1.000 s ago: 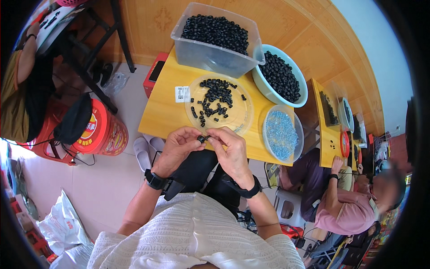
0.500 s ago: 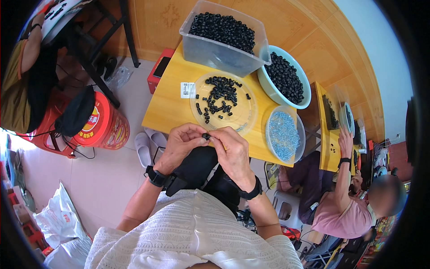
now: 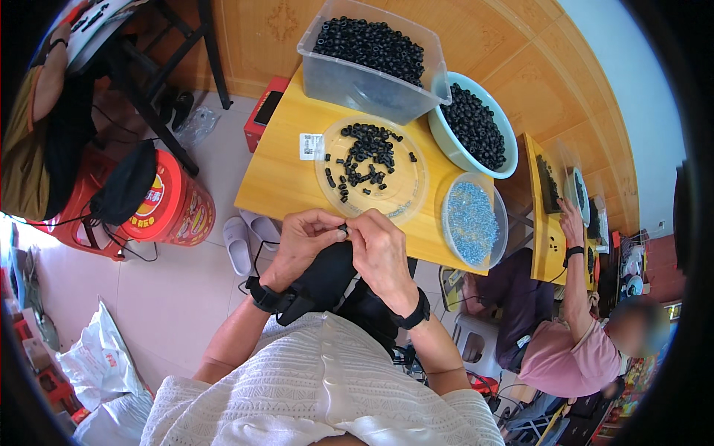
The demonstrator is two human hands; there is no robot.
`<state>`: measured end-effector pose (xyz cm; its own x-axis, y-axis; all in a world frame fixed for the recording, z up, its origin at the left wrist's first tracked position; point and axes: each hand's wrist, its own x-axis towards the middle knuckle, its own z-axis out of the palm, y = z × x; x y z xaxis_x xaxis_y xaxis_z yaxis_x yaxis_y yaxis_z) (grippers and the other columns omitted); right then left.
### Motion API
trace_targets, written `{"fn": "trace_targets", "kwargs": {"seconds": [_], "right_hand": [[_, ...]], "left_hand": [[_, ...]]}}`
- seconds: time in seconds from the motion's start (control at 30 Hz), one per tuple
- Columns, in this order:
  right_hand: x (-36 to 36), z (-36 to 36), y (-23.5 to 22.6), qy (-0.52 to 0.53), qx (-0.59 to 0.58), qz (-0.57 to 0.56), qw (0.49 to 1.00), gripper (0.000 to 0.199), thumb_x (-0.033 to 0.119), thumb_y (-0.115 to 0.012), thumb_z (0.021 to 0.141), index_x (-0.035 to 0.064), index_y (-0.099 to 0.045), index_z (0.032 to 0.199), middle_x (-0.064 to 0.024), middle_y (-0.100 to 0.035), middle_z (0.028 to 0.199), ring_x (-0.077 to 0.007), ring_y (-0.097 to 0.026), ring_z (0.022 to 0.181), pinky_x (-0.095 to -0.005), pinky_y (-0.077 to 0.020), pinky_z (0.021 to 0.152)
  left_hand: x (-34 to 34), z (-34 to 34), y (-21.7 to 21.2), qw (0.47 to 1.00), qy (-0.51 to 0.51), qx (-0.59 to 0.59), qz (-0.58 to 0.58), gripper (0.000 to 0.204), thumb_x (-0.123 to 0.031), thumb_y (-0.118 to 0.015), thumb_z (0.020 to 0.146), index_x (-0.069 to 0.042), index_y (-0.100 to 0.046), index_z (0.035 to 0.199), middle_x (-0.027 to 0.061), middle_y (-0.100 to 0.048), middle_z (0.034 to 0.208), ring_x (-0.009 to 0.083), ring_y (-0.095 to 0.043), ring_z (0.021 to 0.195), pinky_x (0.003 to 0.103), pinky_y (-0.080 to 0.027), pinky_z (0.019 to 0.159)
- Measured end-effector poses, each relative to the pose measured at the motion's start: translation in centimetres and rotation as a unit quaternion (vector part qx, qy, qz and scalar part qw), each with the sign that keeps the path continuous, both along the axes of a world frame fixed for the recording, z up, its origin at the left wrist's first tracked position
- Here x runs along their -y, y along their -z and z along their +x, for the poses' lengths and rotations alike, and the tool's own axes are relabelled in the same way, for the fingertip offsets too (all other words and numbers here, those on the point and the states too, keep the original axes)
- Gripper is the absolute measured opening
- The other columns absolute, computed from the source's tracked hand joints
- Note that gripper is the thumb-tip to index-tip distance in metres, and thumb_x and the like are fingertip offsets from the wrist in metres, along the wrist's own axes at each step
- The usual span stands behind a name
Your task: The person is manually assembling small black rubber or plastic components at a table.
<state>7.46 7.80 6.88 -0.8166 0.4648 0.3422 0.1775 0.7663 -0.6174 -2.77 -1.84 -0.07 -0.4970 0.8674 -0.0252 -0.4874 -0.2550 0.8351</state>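
While the left hand (image 3: pixel 306 236) and right hand (image 3: pixel 381 253) meet fingertip to fingertip at the near edge of the yellow table (image 3: pixel 286 175), they pinch one small black ring (image 3: pixel 343 225) between them. Just beyond, more black rings lie scattered on a clear round plate (image 3: pixel 405 193), with a bowl of blue pieces (image 3: pixel 470 221) to its right.

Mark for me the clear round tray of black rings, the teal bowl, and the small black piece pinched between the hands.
clear round tray (image 3: pixel 405 202), head view, bare part of its floor near the right rim.
teal bowl (image 3: pixel 444 145), head view, its left outer wall.
small black piece (image 3: pixel 343 226), head view, the bit showing between the fingertips.
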Motion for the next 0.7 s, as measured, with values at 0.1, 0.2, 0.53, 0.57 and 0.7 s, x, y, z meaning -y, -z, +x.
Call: {"fn": "trace_targets", "kwargs": {"seconds": [0.1, 0.2, 0.53, 0.57, 0.7], "right_hand": [[-0.1, -0.2, 0.5, 0.018, 0.026, 0.005, 1.000, 0.005, -0.005, -0.056, 0.073, -0.0020, -0.058, 0.077, -0.0160, -0.053, 0.073, -0.0345, -0.056, 0.069, -0.0409, -0.0451, 0.060], [-0.6, -0.7, 0.4, 0.028, 0.013, -0.027, 0.999, 0.005, -0.002, -0.058, 0.074, -0.0031, -0.060, 0.079, -0.0163, -0.058, 0.072, -0.0348, -0.058, 0.067, -0.0384, -0.0466, 0.058], [-1.1, -0.6, 1.3, 0.053, 0.042, -0.139, 0.988, 0.010, 0.000, -0.061, 0.073, -0.0035, -0.061, 0.082, -0.0185, -0.060, 0.069, -0.0374, -0.060, 0.064, -0.0388, -0.0475, 0.058], [-0.8, -0.8, 1.3, 0.049, 0.023, -0.075, 0.996, 0.007, 0.000, -0.059, 0.073, -0.0029, -0.059, 0.080, -0.0185, -0.059, 0.070, -0.0376, -0.059, 0.066, -0.0402, -0.0469, 0.059], [-0.2, -0.9, 1.6, 0.032, 0.010, -0.003, 0.999, 0.006, -0.003, -0.056, 0.073, -0.0028, -0.054, 0.079, -0.0201, -0.054, 0.076, -0.0390, -0.056, 0.072, -0.0437, -0.0450, 0.063]], "left_hand": [[-0.2, 0.4, 0.5, 1.000, -0.020, -0.002, -0.006, 0.017, 0.008, -0.061, 0.079, 0.003, -0.061, 0.095, 0.0086, -0.064, 0.093, 0.0121, -0.061, 0.086, 0.024, -0.050, 0.080], [-0.4, 0.5, 0.8, 0.999, -0.040, -0.018, 0.006, 0.016, 0.009, -0.060, 0.079, 0.003, -0.061, 0.095, 0.0082, -0.064, 0.093, 0.0114, -0.061, 0.086, 0.023, -0.050, 0.079], [-0.8, 0.2, 0.2, 0.997, -0.055, -0.050, -0.020, 0.014, 0.007, -0.061, 0.080, 0.004, -0.061, 0.093, 0.0077, -0.064, 0.091, 0.0105, -0.061, 0.083, 0.022, -0.049, 0.077], [-0.8, 0.3, 0.2, 0.996, -0.067, -0.049, -0.019, 0.013, 0.007, -0.061, 0.080, 0.004, -0.061, 0.093, 0.0079, -0.064, 0.090, 0.0104, -0.061, 0.083, 0.022, -0.049, 0.077], [-1.1, 0.5, 0.8, 0.994, -0.095, -0.057, -0.010, 0.012, 0.004, -0.061, 0.080, 0.004, -0.061, 0.093, 0.0066, -0.064, 0.089, 0.0091, -0.060, 0.079, 0.022, -0.049, 0.074]]}}
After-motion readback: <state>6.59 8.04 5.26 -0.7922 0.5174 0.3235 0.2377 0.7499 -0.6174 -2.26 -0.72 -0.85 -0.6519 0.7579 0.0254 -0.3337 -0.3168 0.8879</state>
